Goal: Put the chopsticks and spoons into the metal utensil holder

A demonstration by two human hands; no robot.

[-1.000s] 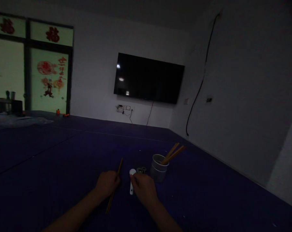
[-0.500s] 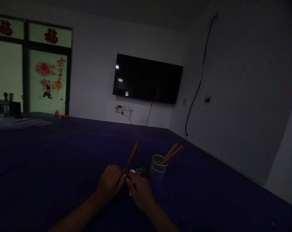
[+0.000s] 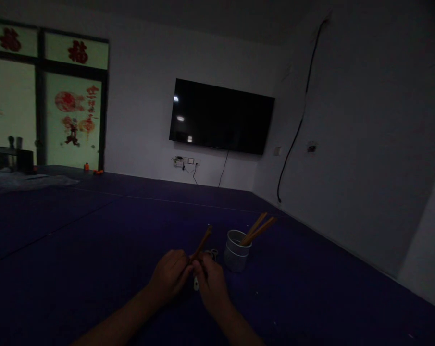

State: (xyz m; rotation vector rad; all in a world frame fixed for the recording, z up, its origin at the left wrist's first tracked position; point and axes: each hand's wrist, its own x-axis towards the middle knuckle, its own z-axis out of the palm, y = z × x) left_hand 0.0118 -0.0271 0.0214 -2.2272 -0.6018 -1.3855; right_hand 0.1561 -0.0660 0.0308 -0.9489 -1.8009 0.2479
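Close together at the bottom centre, my left hand [image 3: 169,273] and my right hand [image 3: 210,281] are both closed on a thin brown stick [image 3: 203,241]. Its free end points up and away to the right; its lower end is hidden in my fingers. Just right of my right hand stands a grey metal cup [image 3: 235,257] with several similar brown sticks [image 3: 259,229] leaning out to the right. Behind my right fingers, the looped handles of what look like scissors [image 3: 213,253] are partly covered. A white piece with a hole [image 3: 196,284] shows between my hands.
A dark blue surface [image 3: 130,226] spreads out to the walls. A television [image 3: 220,115] hangs on the far wall, with cables below. Small orange items [image 3: 98,171], clear plastic sheeting [image 3: 30,181] and a dark box [image 3: 11,158] lie at the far left.
The stick has tilted further right and its visible end is lower. My hands have shifted slightly, and my right fingers cover more of the looped handles. The cup stays put.
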